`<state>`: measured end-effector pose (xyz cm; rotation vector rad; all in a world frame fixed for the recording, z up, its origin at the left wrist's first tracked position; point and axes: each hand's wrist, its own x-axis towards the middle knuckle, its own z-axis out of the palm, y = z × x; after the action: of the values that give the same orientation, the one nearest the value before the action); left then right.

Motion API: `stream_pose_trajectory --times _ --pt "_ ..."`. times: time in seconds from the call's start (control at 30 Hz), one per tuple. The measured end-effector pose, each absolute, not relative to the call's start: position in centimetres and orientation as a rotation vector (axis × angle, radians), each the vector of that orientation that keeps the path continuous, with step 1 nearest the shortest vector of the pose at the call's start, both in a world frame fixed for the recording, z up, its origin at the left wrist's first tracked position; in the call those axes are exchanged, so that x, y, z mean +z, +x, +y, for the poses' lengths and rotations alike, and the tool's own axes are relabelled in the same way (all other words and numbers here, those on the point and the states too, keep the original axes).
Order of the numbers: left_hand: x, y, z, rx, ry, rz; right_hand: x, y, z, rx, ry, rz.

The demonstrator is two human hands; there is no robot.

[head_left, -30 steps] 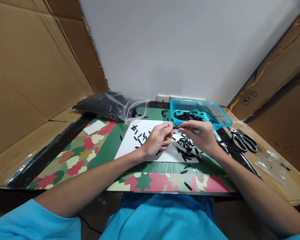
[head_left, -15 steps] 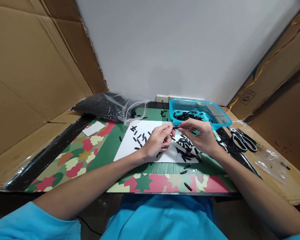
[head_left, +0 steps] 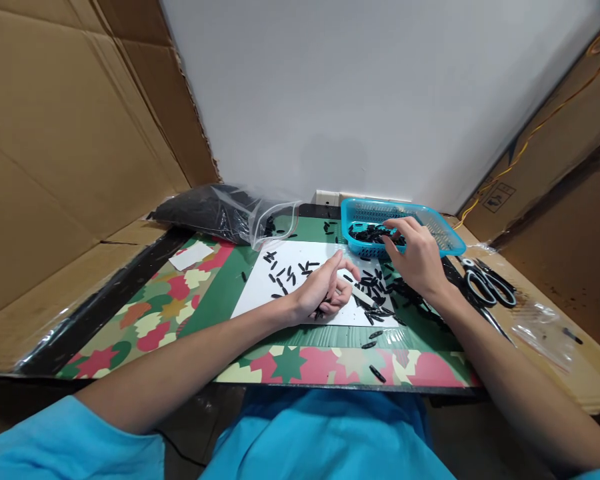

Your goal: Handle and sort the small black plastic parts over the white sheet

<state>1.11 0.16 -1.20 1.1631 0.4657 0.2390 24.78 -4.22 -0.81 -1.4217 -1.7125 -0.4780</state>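
Note:
My left hand (head_left: 325,290) is over the white sheet (head_left: 250,293), its thumb and index finger apart and its other fingers curled round small black pieces partly hidden in the palm. My right hand (head_left: 413,253) hovers at the front rim of the blue basket (head_left: 447,239), thumb and fingers apart, with nothing visible between them. Small black pieces (head_left: 367,233) lie inside the basket. More black pieces (head_left: 373,288) are heaped on the right part of the sheet, beside a pale stick-like tool (head_left: 363,296). Others are scattered on the sheet's left part.
A clear bag of black material (head_left: 205,210) lies at the back left. White-handled scissors (head_left: 480,287) and a small plastic bag (head_left: 543,333) are at the right. Cardboard (head_left: 70,120) stands at the left, and a wall rises behind the basket.
My right hand has left my left fingertips and moved back and right to the basket, opening. My left thumb and index finger have parted, and the black piece between the hands no longer shows there.

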Motion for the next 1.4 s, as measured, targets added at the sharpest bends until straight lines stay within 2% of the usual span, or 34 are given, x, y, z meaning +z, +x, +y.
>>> stream_pose_trajectory --times 0.2,0.27,0.5,0.7,0.83,1.03,1.4 --pt "-1.3 1.3 0.0 0.238 1.218 0.523 -0.2 20.5 -6.2 0.135 -0.999 -2.016" --pt "-1.3 1.3 -0.2 0.286 1.218 0.559 -0.7 19.1 -6.5 0.241 -0.85 -2.158" --pt "-1.0 1.7 -1.1 0.325 1.264 0.648 -2.3 18.5 -6.0 -0.072 -0.79 -2.297" --pt "-1.4 1.9 -0.8 0.336 1.185 0.657 -2.2 18.1 -6.3 -0.146 -0.836 -2.281" --pt "-1.8 1.8 -0.2 0.325 1.189 0.662 -1.9 18.9 -6.2 0.048 -0.946 -2.171" --pt "-1.1 1.4 0.0 0.625 1.339 0.613 -0.6 21.2 -5.9 0.421 -1.139 -1.832" --pt "-1.3 1.3 -0.2 0.581 1.427 0.568 -0.5 21.3 -5.5 0.791 -1.073 -1.629"
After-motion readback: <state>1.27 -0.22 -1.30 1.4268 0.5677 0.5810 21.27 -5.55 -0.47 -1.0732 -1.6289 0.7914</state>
